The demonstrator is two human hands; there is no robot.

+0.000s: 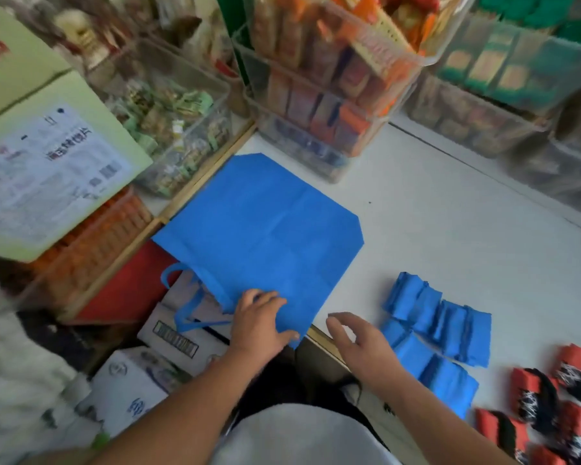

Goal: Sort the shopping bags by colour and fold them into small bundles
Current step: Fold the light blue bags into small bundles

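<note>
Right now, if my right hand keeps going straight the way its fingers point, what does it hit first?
Your right hand would probably meet the flat blue bag first, across a strip of white table; its height is unclear.

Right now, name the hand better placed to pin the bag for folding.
Left: the left hand lies on the bag at its near edge; the right hand hovers open beside it.
</note>
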